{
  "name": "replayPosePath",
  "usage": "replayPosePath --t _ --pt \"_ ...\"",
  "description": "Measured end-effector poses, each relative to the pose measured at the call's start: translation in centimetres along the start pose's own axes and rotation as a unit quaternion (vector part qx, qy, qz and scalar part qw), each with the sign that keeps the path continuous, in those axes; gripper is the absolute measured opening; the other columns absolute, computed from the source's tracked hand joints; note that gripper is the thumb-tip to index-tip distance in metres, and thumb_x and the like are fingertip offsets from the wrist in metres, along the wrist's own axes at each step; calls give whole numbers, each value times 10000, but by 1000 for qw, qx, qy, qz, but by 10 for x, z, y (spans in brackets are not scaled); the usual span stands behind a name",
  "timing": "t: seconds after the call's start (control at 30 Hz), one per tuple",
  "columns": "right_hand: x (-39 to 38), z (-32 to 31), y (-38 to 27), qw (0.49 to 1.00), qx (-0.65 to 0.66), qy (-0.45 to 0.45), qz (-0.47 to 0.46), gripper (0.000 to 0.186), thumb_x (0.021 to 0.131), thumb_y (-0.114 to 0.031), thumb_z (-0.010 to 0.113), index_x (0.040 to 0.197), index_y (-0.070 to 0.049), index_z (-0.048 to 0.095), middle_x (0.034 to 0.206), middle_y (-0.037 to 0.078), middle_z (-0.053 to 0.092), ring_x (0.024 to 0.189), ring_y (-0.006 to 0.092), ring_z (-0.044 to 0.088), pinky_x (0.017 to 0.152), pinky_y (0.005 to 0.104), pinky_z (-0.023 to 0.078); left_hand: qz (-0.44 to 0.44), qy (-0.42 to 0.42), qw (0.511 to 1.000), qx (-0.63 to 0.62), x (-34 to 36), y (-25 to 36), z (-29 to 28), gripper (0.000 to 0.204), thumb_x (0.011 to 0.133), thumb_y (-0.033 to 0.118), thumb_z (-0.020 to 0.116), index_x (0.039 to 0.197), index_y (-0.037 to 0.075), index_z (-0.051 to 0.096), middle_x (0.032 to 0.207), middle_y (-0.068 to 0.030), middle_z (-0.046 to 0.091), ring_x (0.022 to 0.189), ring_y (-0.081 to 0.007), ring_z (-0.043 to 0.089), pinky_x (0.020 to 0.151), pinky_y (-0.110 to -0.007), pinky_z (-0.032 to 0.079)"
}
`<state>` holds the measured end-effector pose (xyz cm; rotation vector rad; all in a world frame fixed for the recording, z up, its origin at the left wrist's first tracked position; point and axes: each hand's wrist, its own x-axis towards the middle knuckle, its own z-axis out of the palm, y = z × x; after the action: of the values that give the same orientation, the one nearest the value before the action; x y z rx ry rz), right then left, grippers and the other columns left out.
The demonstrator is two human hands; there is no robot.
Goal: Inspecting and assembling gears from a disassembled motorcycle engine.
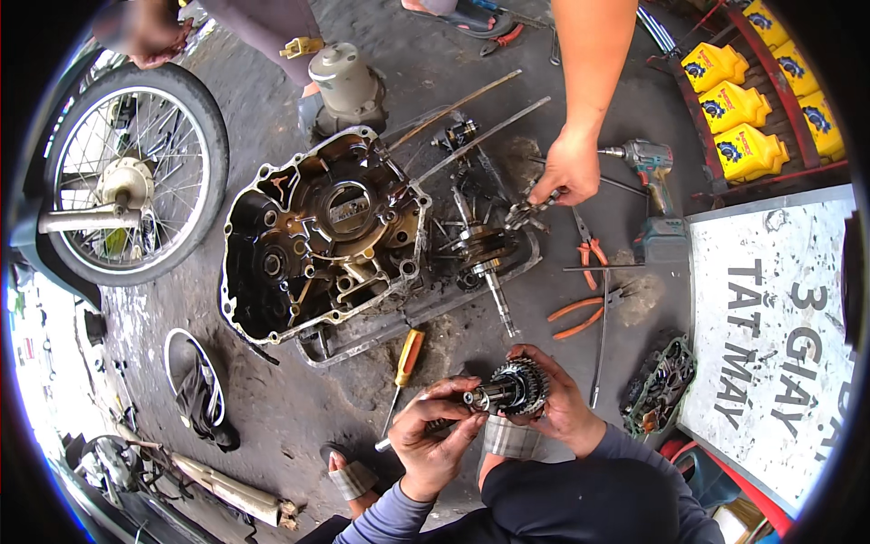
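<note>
Between my hands, low in the middle of the view, is an oily gear shaft with toothed gears at its right end. My left hand pinches the thin left end of the shaft. Around the gears at the other end curl the fingers of my right hand. Beyond them an open engine crankcase half lies with its oily inside facing up. To its right a crankshaft rests on a metal stand. Another person's hand reaches in from the top, holding small metal parts above the stand.
A yellow-handled screwdriver lies left of my hands. Orange-handled pliers, a cordless impact driver and a tray of metal parts are at the right. A wheel stands far left; yellow bottles fill a rack.
</note>
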<state>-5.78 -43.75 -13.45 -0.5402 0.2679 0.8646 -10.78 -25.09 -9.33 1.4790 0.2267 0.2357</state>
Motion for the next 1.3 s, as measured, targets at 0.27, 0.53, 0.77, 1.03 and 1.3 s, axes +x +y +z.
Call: replayPosePath --t 0.27,0.53,0.77,1.03,1.3 --pt "5 20 2 990 -67 122 -30 358 1008 -223 478 1321 -50 460 1087 40 599 778 92 610 571 217 474 -8 -9 999 -46 4 6 -2 425 717 18 821 1018 22 521 1019 -167 651 1008 -299 651 889 -414 527" --pt "4 -8 6 999 -29 -8 -31 466 987 -245 528 1372 -3 425 1270 67 539 1144 165 571 925 296 503 35 -83 994 67 19 29 -7 348 712 -43 770 1039 -68 653 1000 -176 716 878 -257 697 801 -341 553" --pt "2 -11 2 1000 -28 -7 3 415 1001 -218 503 1349 3 459 1267 78 563 1133 180 586 926 297 504 70 -159 982 74 23 28 -16 380 706 -29 768 1068 -53 657 1010 -142 719 851 -257 689 773 -340 564" --pt "-2 -11 1 993 -111 21 15 358 1022 -170 444 1326 15 483 1241 103 588 1093 176 611 924 303 506 137 -173 969 115 18 19 -25 339 700 -6 784 1011 -43 656 945 -163 716 840 -283 701 732 -349 573" --pt "1 1 2 994 -94 62 7 343 1028 -155 415 1318 15 486 1206 90 606 970 140 644 665 227 541 78 -111 990 45 7 4 -23 313 744 51 797 976 -47 612 874 -201 704 856 -320 710 747 -386 577"
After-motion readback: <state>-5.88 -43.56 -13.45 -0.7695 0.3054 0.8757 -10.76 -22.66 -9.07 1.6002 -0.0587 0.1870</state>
